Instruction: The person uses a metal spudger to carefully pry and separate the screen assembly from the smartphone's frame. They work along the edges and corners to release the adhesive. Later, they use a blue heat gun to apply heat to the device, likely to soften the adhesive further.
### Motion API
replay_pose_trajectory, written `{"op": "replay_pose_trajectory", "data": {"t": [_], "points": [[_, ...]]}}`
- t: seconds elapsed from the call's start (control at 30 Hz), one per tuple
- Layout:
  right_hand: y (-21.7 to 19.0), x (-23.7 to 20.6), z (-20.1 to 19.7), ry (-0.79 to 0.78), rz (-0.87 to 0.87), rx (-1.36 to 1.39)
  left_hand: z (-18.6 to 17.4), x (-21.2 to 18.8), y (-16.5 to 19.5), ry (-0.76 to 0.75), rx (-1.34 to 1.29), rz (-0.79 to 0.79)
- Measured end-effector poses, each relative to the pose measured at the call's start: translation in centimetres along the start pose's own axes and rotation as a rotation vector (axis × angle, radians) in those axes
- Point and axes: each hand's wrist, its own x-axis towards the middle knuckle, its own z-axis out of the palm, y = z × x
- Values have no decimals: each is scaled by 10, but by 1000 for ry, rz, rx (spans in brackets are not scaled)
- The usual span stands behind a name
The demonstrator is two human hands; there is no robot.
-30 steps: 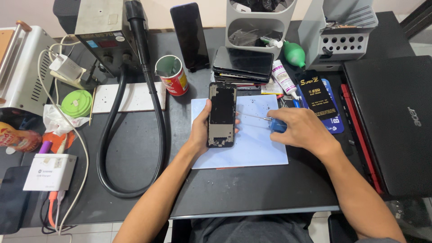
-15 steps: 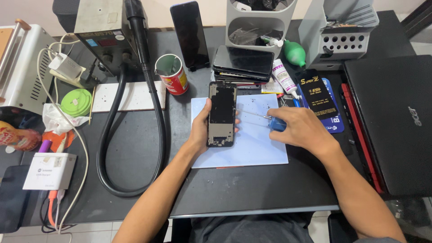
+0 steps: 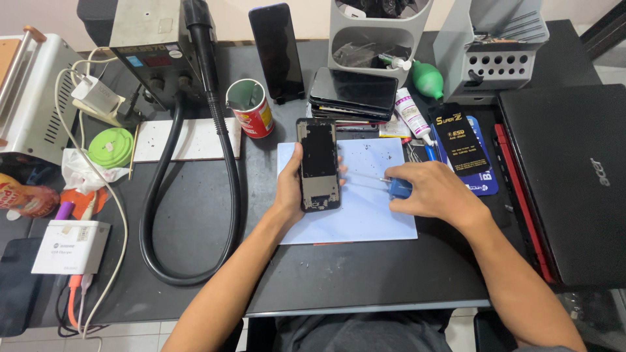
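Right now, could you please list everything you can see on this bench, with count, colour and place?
phone frame: one, black, on the mat, held upright by the left hand
mat: one, pale blue, desk centre
tweezers: one pair, blue grip, under the right hand
can: one, red, behind the mat
hose: one, black, looping left of the mat
phone stack: several, dark, behind the mat
laptop: one, black, far right, closed
left hand: grips the frame
right hand: on the tweezers

The dark bench (image 3: 365,274) carried a pale blue mat (image 3: 365,218), a red can (image 3: 251,107), a black hose (image 3: 156,215) and a closed laptop (image 3: 574,182).
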Motion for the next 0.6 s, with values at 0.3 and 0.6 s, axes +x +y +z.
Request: {"op": "replay_pose_trajectory", "data": {"t": [0.3, 0.6], "points": [[-5, 0, -5, -133, 85, 30, 0, 1, 1, 4, 21, 44], [-9, -1, -9, -168, 80, 75, 3, -4, 8, 76, -13, 15]]}}
